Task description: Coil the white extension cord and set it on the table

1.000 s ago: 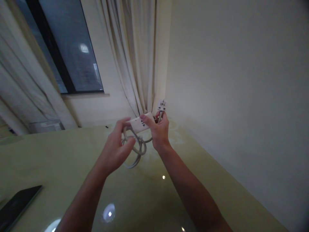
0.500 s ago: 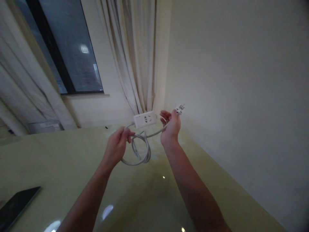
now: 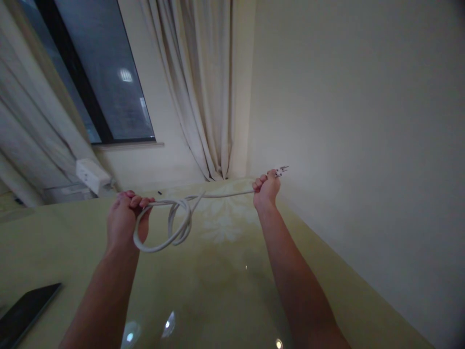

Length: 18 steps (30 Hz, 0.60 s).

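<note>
My left hand (image 3: pixel 128 215) is closed around the grey-white power cord (image 3: pixel 160 248), which hangs from it in loose loops above the table. Just beyond that hand, the white power strip (image 3: pixel 92 175) hangs in the air to the left, its sockets blurred. From the loops the cord runs nearly straight across to my right hand (image 3: pixel 268 189), whose fingers are wrapped round its plug end. The white plug (image 3: pixel 280 172) sticks out past the fingers, with its metal pins pointing right. Its body is partly hidden by my hand.
A glossy yellow-green table (image 3: pixel 203 281) lies below, meeting a plain wall (image 3: pixel 356 121) on the right. A dark flat device (image 3: pixel 27 310) rests at the lower left. Behind are beige curtains (image 3: pixel 203 87) and a window (image 3: pixel 105 72). A small black bit (image 3: pixel 160 193) lies near the far edge.
My left hand has moved left, carrying the power strip and loops with it. My right hand has shifted slightly right and closed around the plug end. The cord between them is longer and straighter.
</note>
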### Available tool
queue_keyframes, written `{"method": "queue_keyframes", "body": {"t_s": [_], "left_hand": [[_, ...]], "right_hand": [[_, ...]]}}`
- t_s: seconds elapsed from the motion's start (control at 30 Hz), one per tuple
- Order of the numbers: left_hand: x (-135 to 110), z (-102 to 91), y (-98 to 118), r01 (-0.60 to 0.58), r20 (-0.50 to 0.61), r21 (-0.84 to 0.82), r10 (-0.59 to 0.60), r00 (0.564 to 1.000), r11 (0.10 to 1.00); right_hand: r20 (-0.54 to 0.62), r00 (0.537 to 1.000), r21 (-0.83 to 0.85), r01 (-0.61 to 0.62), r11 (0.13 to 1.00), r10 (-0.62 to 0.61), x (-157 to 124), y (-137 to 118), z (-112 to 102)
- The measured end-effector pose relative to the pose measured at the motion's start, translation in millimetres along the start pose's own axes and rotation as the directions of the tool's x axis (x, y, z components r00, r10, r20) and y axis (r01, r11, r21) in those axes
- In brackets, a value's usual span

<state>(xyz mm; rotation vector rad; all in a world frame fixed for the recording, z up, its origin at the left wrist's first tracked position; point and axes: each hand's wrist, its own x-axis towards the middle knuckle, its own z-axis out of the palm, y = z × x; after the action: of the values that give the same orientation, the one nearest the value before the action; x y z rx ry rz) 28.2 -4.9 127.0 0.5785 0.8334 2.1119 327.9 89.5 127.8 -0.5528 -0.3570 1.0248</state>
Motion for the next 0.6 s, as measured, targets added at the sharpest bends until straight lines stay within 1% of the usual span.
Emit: {"method": "queue_keyframes", "body": {"t_s": [0.07, 0.13, 0.17, 0.23, 0.3, 0.37, 0.47, 0.53, 0.6], "left_hand": [[-3, 0.9, 1, -0.037, -0.014, 0.019, 0.037, 0.999, 0.999], [-8, 3.3, -1, -0.070, 0.006, 0.013, 0.070, 0.998, 0.997], [-10, 5.0, -2, -0.077, 0.033, -0.007, 0.077, 0.996, 0.997], [-13, 8.8, -8, -0.088, 0.043, -0.061, 0.090, 0.995, 0.994], [-15, 12.8, -16, -0.125, -0.025, -0.094, 0.124, 0.992, 0.988], [-17, 16.2, -27, -0.188, -0.082, -0.073, 0.182, 0.980, 0.980], [-22, 19.5, -42, -0.246, -0.089, -0.003, 0.245, 0.965, 0.969], [-28, 21.1, -50, -0.234, -0.090, 0.032, 0.236, 0.967, 0.972], [-33, 22.5, -54, -0.192, -0.067, 0.063, 0.196, 0.978, 0.979]], "right_hand": [[0.049, 0.997, 0.006, 0.063, 0.998, -0.063, 0, 0, 0], [0.071, 0.994, 0.029, 0.080, 0.996, -0.082, -1, 1, 1], [0.064, 0.995, 0.041, 0.068, 0.997, -0.070, -3, 2, 2], [0.049, 0.999, 0.060, 0.003, 0.998, -0.006, -10, 7, 6], [0.087, 0.993, 0.075, -0.087, 0.993, 0.081, -22, 13, 12], [0.182, 0.975, 0.081, -0.146, 0.986, 0.129, -38, 19, 18], [0.345, 0.932, 0.073, -0.145, 0.987, 0.112, -62, 22, 27], [0.443, 0.893, 0.068, -0.122, 0.990, 0.080, -77, 24, 32], [0.524, 0.850, 0.033, -0.090, 0.995, 0.059, -90, 28, 35]]}}
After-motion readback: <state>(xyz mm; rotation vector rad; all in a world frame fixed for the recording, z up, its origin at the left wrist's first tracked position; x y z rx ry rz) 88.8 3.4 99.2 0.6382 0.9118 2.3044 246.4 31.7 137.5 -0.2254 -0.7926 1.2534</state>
